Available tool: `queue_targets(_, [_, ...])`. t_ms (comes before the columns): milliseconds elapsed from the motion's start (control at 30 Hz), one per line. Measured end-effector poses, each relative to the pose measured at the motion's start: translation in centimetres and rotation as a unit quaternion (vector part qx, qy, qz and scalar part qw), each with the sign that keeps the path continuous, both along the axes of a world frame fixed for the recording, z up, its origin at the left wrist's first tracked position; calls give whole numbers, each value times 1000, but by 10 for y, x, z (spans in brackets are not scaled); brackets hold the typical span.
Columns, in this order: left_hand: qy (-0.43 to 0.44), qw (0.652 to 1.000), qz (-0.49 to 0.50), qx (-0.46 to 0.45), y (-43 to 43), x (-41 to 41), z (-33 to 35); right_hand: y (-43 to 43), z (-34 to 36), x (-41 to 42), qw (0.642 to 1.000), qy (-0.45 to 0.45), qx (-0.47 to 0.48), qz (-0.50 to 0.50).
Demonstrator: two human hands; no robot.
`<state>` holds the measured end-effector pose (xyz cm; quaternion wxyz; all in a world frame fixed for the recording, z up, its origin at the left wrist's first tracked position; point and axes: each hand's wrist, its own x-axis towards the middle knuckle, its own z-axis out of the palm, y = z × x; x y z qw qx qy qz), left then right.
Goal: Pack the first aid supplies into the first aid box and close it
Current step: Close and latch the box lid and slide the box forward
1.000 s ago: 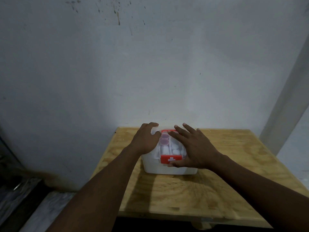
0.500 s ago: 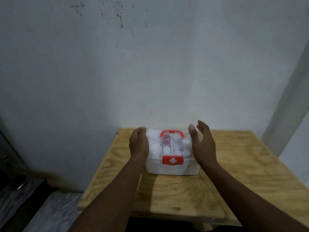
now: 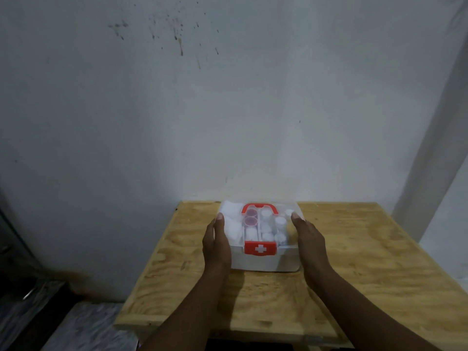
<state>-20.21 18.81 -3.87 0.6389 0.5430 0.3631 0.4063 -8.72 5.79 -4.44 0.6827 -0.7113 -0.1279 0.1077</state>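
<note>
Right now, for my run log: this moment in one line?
first aid box: closed, supplies inside; left hand: at its left side; right hand: at its right side

left hand (image 3: 216,245) flat, right hand (image 3: 307,240) flat, palms facing inward, forearms outstretched

Plywood table (image 3: 367,262): light wood, strong grain, raw edges. Sitting directly on it is the first aid box (image 3: 263,262), with a white base and its clear lid on. The red latch (image 3: 259,248) with a white cross faces the camera, and the red handle (image 3: 259,206) lies flat on top. Behind the box, the table's far edge meets the wall (image 3: 228,122). Plywood extends left, right and in front of the box, widest in front.
</note>
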Motion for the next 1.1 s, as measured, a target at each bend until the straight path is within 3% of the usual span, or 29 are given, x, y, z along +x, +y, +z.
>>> queue_targets(300, [-30, 993, -111, 29, -4, 40, 26, -28, 29, 40, 998, -55, 32, -2])
queue_targets(433, [3, 986, -158, 44, -1, 60, 31, -33, 43, 64, 996, -87, 30, -11])
queue_targets(933, [62, 980, -185, 28, 12, 102, 4, -25, 13, 107, 996, -86, -4, -25])
queue_targets(1100, [90, 976, -183, 79, 10, 106, 2, -20, 12, 112, 994, -99, -34, -33])
